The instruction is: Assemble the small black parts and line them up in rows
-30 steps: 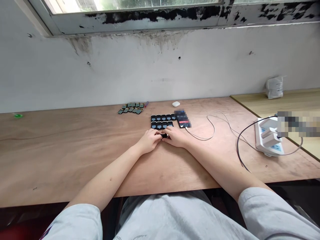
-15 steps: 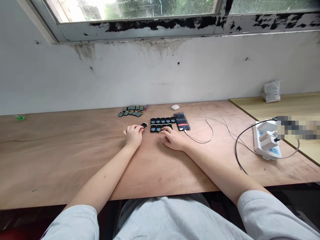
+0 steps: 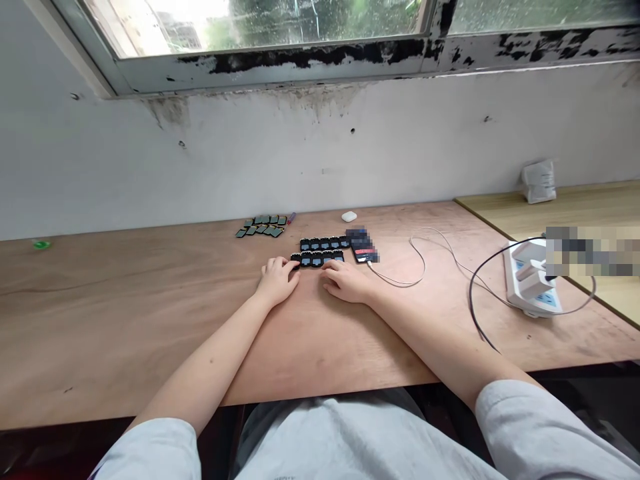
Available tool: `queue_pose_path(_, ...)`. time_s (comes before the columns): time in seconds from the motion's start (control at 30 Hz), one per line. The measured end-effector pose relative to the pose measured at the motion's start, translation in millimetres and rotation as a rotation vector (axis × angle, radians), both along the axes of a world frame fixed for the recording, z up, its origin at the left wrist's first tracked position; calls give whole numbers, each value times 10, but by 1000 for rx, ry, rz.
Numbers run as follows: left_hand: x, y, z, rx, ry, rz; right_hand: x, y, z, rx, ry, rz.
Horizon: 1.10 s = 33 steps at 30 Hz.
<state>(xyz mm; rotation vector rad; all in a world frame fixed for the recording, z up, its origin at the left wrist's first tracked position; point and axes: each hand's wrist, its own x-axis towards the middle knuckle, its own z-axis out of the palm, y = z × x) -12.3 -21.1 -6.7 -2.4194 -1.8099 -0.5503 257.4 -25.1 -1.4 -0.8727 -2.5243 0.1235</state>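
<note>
Two rows of small black pieces with blue-grey faces lie on the wooden table: a back row (image 3: 325, 244) and a front row (image 3: 317, 259). At the left end of the front row is a black piece (image 3: 296, 257), pinched at its near edge by my left hand (image 3: 278, 281), whose fingertips partly hide it. My right hand (image 3: 346, 281) rests palm down, fingers loosely bent and apart, its fingertips by the right part of the front row. It holds nothing that I can see. Behind the left hand lie several green-grey flat pieces (image 3: 260, 227) in two slanted rows.
A phone (image 3: 364, 248) with a white cable lies right of the rows. A white earbud case (image 3: 349, 217) sits behind. Further right stand a power strip (image 3: 533, 283) with plugs and a white packet (image 3: 539, 181). A green object (image 3: 41, 245) lies far left.
My left hand has moved slightly right and toward me, bringing the black piece to the left end of the front row. The right hand has hardly moved.
</note>
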Motion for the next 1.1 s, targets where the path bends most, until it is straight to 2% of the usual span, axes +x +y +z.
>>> queue_pose_path(0.23,-40,27,-21,-29,-40,-130,-15,-19,26,-36,-19,-28)
queue_pose_path(0.57,-27,-29,46,-23,-104,-282,-29,-40,64,-49,-57,-92)
queue_pose_path(1.1,-22,-43,59,-82,-40,-282,-32,-35,46,-34,-74,-89)
